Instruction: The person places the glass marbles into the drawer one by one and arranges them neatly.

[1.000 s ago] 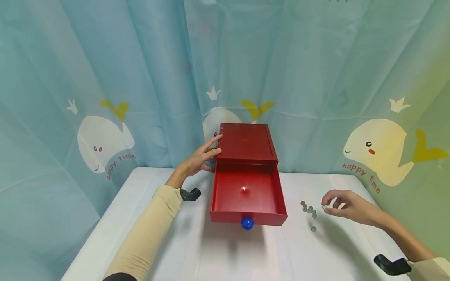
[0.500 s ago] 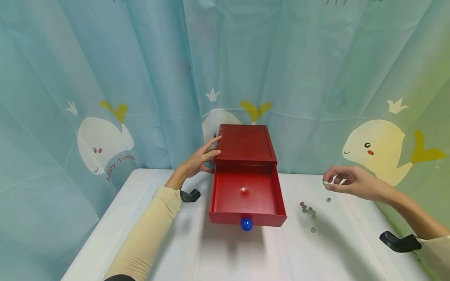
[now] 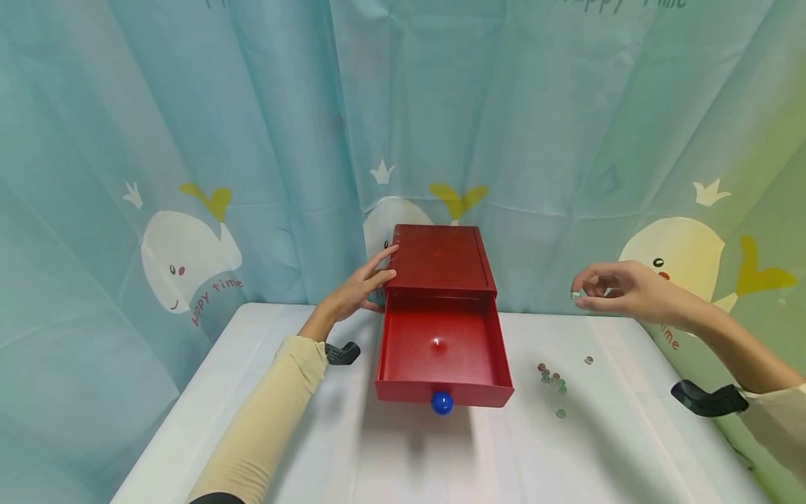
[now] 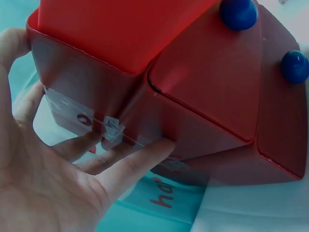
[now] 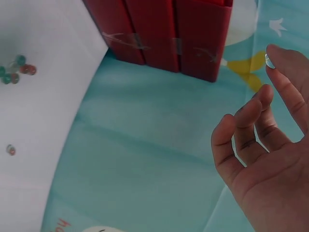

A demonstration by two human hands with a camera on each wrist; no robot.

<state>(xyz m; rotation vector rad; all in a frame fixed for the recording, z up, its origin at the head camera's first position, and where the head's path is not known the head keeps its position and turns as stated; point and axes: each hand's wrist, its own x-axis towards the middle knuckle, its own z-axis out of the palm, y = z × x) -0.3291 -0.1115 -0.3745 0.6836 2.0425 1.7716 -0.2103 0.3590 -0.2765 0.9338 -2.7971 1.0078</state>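
Observation:
A red drawer cabinet (image 3: pixel 441 257) stands with its top drawer (image 3: pixel 409 392) pulled out; the drawer's inside is bare and a blue knob (image 3: pixel 442 403) is on its front. My left hand (image 3: pixel 349 292) rests spread along the cabinet's left side, and in the left wrist view its fairly straight fingers touch the taped wall. Raised to the right of the cabinet, my right hand (image 3: pixel 620 287) pinches a clear greenish marble (image 3: pixel 576 295) between thumb and index finger. Its other fingers are loosely bent, as the right wrist view shows (image 5: pixel 248 121).
Several glass marbles (image 3: pixel 553 379) lie clustered on the white table to the right of the drawer. One lone marble (image 3: pixel 588 360) is farther back and another marble (image 3: pixel 561 414) nearer. A whale-print curtain (image 3: pixel 541 140) hangs behind the table.
My right hand has risen from the table with the pinched marble and lately shifted slightly left. A lone marble below it has come into view. My left hand keeps its place.

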